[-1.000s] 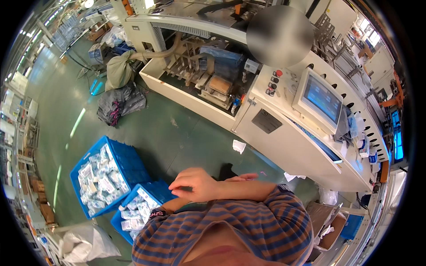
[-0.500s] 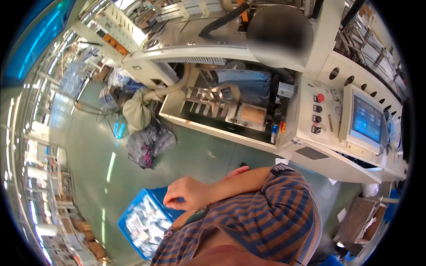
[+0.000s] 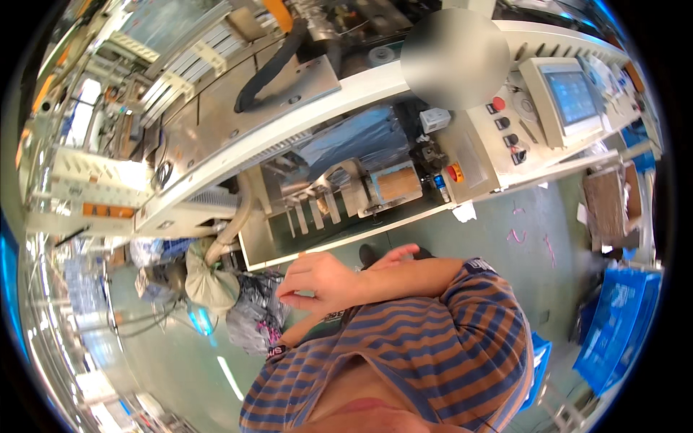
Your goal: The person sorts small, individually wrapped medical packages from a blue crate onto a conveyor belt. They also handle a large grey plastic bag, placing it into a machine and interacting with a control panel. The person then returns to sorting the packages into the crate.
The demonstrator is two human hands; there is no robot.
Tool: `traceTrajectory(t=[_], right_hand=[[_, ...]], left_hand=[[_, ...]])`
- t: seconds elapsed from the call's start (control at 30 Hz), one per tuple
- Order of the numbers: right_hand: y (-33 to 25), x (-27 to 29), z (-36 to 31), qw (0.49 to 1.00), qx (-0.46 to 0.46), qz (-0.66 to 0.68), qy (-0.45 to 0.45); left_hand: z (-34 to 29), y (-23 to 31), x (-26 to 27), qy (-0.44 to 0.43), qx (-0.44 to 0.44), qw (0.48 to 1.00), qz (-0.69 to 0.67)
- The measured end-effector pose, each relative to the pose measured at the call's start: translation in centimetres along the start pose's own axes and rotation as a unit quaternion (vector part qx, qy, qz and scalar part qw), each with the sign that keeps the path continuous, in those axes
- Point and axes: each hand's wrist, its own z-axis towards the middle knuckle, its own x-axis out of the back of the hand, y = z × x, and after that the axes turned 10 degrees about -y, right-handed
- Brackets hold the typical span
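Observation:
My arms are crossed in front of my striped shirt. The right forearm reaches over to the left, and my right hand [image 3: 314, 280] hangs loosely bent near the left arm, a gap under its fingers and nothing in it. Past the right forearm shows my left hand [image 3: 397, 255], its fingers stretched out and empty; the rest of it is hidden. Ahead of both hands is the machine's open lower bay [image 3: 346, 234], with several metal plates [image 3: 315, 213], a block with a brown pad [image 3: 397, 185] and dark blue sheeting [image 3: 354, 141].
A control panel with a touch screen [image 3: 570, 97] and a red button [image 3: 498, 104] stands at the right. Bags [image 3: 209, 278] lie on the floor at the left by a hose [image 3: 234, 220]. Blue crates [image 3: 619, 325] and a cardboard box [image 3: 610, 206] are at the right.
My view has swung to the right; the blue crate of packets at the left has gone out of sight and blue crates show at the right. My arms stay crossed.

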Motion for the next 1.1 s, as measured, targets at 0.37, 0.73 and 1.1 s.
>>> traceTrajectory(t=[0.37, 0.73, 1.1], right_hand=[[1.3, 7.0, -0.7, 0.943, -0.062, -0.254, 0.205], [4.4, 20.8, -0.4, 0.915, -0.059, -0.335, 0.218], [23.3, 36.5, 10.2, 0.885, -0.313, -0.273, 0.212]], left_hand=[[2.3, 4.7, 5.3, -0.096, 0.084, 0.986, 0.110], [9.6, 20.1, 7.1, 0.301, -0.305, 0.401, 0.810], [5.6, 29.5, 15.2, 0.589, -0.322, 0.060, 0.738]])
